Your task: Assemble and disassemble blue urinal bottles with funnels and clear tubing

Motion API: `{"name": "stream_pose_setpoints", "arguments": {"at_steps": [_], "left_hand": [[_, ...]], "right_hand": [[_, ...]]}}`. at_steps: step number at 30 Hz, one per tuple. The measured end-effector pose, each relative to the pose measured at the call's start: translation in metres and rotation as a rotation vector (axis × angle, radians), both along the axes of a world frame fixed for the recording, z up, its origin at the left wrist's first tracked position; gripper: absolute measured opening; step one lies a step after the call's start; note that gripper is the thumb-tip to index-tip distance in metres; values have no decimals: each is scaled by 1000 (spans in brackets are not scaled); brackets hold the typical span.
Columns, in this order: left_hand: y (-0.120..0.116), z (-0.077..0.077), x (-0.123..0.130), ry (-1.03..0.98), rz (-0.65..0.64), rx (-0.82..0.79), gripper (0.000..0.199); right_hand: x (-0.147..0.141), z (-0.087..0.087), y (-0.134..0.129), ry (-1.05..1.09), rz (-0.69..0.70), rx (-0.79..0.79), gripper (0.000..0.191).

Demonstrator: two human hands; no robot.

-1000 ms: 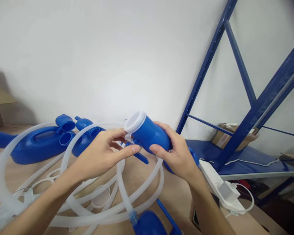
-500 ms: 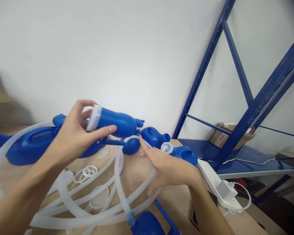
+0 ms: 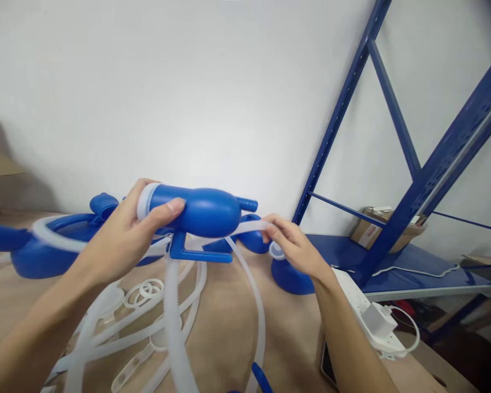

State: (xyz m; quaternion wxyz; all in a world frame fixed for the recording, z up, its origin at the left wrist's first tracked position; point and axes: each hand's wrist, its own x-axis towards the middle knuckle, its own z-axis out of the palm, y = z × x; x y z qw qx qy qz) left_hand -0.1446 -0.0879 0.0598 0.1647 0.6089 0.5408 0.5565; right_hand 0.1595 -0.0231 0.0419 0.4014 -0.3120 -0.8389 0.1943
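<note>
My left hand (image 3: 137, 221) is wrapped round a blue plastic bottle (image 3: 200, 210) with a white ring-shaped cap at its left end. The bottle lies sideways in the air, its narrow spout pointing right and its L-shaped handle hanging below. To the right, my right hand (image 3: 288, 240) pinches a translucent white tube (image 3: 251, 226) near one end, a little below and right of the spout. Tube and spout look apart. Behind and under the hands, more blue bottles (image 3: 45, 256) and loops of white tubing (image 3: 174, 322) rest on the wooden table (image 3: 225, 349).
White rings (image 3: 147, 289) and small white caps lie among the tubes. On the right are a blue bottle (image 3: 290, 278), a phone (image 3: 328, 363) and a white power strip (image 3: 352, 297) with a charger. Beyond stands a blue metal shelf (image 3: 331, 248) with a cardboard box (image 3: 368, 229).
My right hand has gone from open over the tubes to pinching a tube, raised higher and further right. The bottle in my left hand has shifted right and turned, bringing its handle into view.
</note>
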Motion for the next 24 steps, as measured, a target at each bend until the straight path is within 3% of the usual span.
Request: {"name": "stream_pose_setpoints", "arguments": {"at_steps": [5,11,17,24], "left_hand": [[-2,2,-14,5,174,-29,64],[-4,8,-2,106,158,-124,65],[16,4,-8,349,238,-233,79],[30,-2,-34,519,478,-304,94]], "right_hand": [[6,-11,28,490,-175,136,47],[5,-11,39,859,-258,90,49],[13,-8,43,1074,-266,30,50],[33,-7,50,1262,-232,-78,40]]}}
